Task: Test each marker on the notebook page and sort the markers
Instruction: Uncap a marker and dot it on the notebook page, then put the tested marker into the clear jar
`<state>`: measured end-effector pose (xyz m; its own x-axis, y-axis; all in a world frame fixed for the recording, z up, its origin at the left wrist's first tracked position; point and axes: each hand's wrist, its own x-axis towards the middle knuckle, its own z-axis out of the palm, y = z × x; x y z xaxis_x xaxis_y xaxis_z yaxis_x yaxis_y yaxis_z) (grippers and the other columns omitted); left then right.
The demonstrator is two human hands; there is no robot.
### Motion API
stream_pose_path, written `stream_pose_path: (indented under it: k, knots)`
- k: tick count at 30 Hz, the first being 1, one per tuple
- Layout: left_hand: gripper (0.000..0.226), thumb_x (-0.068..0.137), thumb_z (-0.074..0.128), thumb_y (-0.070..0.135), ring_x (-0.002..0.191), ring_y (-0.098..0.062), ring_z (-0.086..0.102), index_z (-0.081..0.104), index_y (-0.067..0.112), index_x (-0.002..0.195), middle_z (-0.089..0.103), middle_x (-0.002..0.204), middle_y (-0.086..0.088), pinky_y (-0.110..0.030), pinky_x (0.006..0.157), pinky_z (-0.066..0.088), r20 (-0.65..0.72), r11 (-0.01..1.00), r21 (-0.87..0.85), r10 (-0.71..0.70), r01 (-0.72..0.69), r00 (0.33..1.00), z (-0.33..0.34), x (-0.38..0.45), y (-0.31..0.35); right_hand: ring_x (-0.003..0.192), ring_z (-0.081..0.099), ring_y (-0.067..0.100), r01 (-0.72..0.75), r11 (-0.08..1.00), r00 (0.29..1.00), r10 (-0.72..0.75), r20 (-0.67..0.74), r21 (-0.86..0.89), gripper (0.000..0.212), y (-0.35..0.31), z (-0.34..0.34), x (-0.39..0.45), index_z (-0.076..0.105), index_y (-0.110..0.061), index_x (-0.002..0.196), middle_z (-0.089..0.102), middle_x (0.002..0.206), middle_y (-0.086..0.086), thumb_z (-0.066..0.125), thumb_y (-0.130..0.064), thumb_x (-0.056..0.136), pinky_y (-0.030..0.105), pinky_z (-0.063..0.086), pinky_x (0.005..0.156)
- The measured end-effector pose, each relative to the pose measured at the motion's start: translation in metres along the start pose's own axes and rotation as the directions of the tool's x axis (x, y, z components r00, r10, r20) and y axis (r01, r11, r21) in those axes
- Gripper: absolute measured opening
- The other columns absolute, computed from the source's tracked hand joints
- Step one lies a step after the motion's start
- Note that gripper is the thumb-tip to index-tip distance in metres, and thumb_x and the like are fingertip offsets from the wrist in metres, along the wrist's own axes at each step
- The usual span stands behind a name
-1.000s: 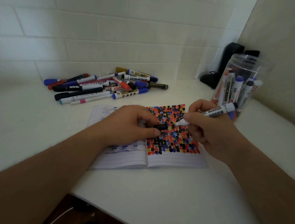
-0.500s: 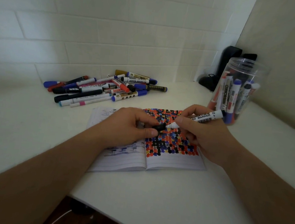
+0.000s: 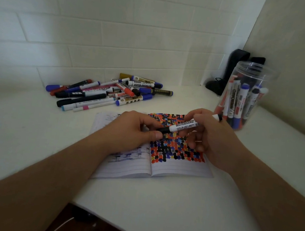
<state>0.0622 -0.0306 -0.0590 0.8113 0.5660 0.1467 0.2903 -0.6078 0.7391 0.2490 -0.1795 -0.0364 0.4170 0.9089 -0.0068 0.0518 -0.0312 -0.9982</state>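
Both hands grasp whiteboard marker (image 3: pixel 183 126) (left (image 3: pixel 137 130) on cap, right (image 3: pixel 207 136) on barrel) over white counter (image 3: pixel 158 208).

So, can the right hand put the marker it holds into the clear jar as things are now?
Probably yes. The right hand holds the marker just beside the clear jar, whose top is open. But the left hand grips its black cap end.

The black cap (image 3: pixel 162 130), pinched in the left hand (image 3: pixel 137 130) and a second earlier apart from the tip, went onto the whiteboard marker (image 3: pixel 184 126). The right hand (image 3: pixel 207 135) turned the barrel until it lay nearly level over the notebook (image 3: pixel 180 168).
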Motion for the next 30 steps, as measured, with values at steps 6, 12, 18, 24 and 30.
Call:
stream_pose_path:
  k: [6, 12, 18, 24, 30]
  knots:
    - [0.021, 0.103, 0.059, 0.029, 0.088, 0.002, 0.068, 0.072, 0.044, 0.098, 0.076, 0.090, 0.020, -0.018, 0.079, 0.046, -0.019, 0.998, -0.063, -0.018, 0.017, 1.000, -0.004, -0.003, 0.004, 0.054, 0.056, 0.022, 0.077, 0.995, 0.996, -0.079, 0.038, 0.059, 0.020, 0.000, -0.003, 0.001, 0.057, -0.013, 0.087, 0.075, 0.089, 0.020, 0.056, -0.024, 0.103, 0.023, 0.040, 0.042]
    - [0.024, 0.106, 0.051, 0.026, 0.090, -0.023, 0.069, 0.075, 0.031, 0.101, 0.077, 0.088, 0.013, -0.035, 0.085, 0.053, -0.013, 0.997, -0.070, -0.015, 0.014, 1.000, -0.007, -0.008, 0.003, 0.076, 0.070, 0.024, 0.129, 0.990, 0.989, -0.132, 0.070, 0.053, 0.018, 0.005, -0.001, -0.001, 0.064, -0.014, 0.090, 0.076, 0.096, 0.021, 0.064, -0.031, 0.092, 0.027, 0.048, 0.057]
    - [0.024, 0.105, 0.055, 0.021, 0.094, -0.039, 0.068, 0.075, 0.033, 0.101, 0.077, 0.090, 0.012, -0.049, 0.091, 0.054, -0.046, 1.000, -0.026, 0.015, -0.017, 0.999, -0.007, -0.009, 0.000, 0.082, 0.074, 0.025, 0.141, 0.990, 0.989, -0.142, 0.048, 0.024, 0.015, 0.006, 0.006, -0.004, 0.062, -0.012, 0.091, 0.077, 0.093, 0.017, 0.059, -0.023, 0.101, 0.024, 0.046, 0.055]
    - [0.029, 0.104, 0.058, 0.022, 0.088, -0.003, 0.069, 0.068, 0.049, 0.104, 0.075, 0.089, 0.023, -0.021, 0.080, 0.050, -0.095, 0.998, -0.055, 0.035, -0.040, 0.995, -0.004, -0.004, 0.001, 0.067, 0.068, 0.022, 0.092, 0.990, 0.995, -0.086, -0.052, 0.111, 0.020, 0.001, 0.020, -0.001, 0.059, -0.012, 0.092, 0.073, 0.081, 0.012, 0.053, -0.023, 0.107, 0.025, 0.045, 0.050]
    - [0.025, 0.099, 0.061, 0.040, 0.099, 0.014, 0.061, 0.068, 0.053, 0.119, 0.069, 0.101, 0.037, -0.013, 0.088, 0.044, -0.043, 0.999, -0.035, 0.014, -0.015, 0.999, -0.002, -0.001, -0.001, 0.070, 0.063, 0.017, 0.194, 0.972, 0.950, -0.219, -0.223, -0.129, 0.024, -0.028, 0.006, -0.003, 0.066, -0.007, 0.091, 0.067, 0.072, 0.003, 0.062, -0.028, 0.102, 0.033, 0.056, 0.073]
